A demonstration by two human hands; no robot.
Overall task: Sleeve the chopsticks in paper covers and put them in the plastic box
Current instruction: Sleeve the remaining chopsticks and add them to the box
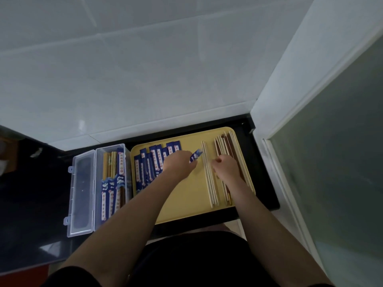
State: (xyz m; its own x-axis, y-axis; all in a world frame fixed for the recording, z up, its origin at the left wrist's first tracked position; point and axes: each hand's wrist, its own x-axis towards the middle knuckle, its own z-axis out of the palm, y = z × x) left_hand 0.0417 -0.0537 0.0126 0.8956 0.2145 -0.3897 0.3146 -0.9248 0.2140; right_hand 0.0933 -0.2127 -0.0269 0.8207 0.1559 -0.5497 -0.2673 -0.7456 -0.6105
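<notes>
My left hand (179,166) pinches a paper cover (195,156) above the yellow tray (186,195); right hand (224,168) fingers curl over loose chopsticks (210,183), grip unclear. Fumbling could scatter them, missing the plastic box (97,189).

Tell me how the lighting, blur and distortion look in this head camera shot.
Head view: dim and bluish, soft all over; print on the paper covers is unreadable; wide-angle bending curves the wall tiles and door frame; faint glare on the plastic box lid.

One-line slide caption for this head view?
Left hand holds a blue paper cover; right hand reaches chopsticks on yellow tray.
</notes>
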